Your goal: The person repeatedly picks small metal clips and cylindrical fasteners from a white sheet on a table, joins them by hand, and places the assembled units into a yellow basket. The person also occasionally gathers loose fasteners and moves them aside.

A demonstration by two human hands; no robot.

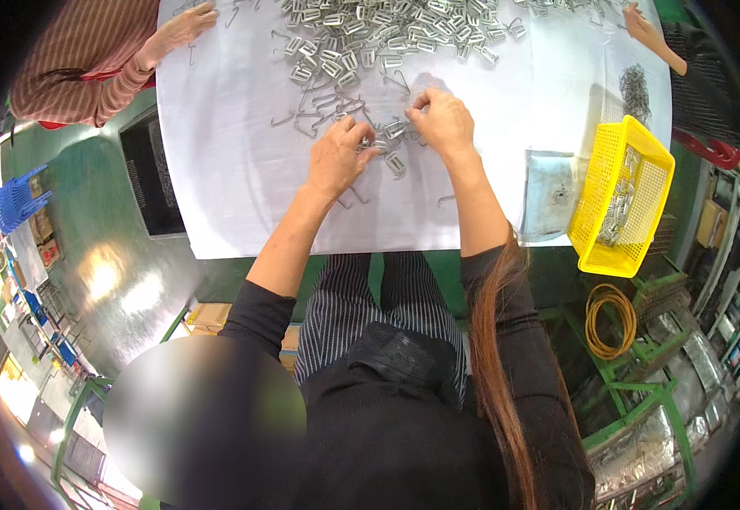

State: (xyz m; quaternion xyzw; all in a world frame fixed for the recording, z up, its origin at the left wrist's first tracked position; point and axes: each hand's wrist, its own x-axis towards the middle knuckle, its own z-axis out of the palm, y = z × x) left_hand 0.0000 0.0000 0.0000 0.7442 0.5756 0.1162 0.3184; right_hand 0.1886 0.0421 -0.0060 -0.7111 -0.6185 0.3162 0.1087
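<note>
1. At left, we see wire hooks (329, 102) scattered on the white-covered table (234, 187), perhaps spread for easy picking.
2. We see the left hand (334, 159) apparently pinching a metal buckle (376, 145) between thumb and fingers, probably to steady it.
3. Beside it, we find a loose buckle (395, 163) lying near; the buckle pile (404, 30) sits far, perhaps leaving working room.
4. We cannot tell whether the right hand's (445, 123) grip pinches anything.
5. At right, we notice a yellow basket (595, 191), its walls containing more buckles.

No lettering, number or sign can be read on the metal buckles (395, 25), the yellow plastic basket (595, 204) or the bluish packet (549, 200) on the bench (242, 170).
</note>
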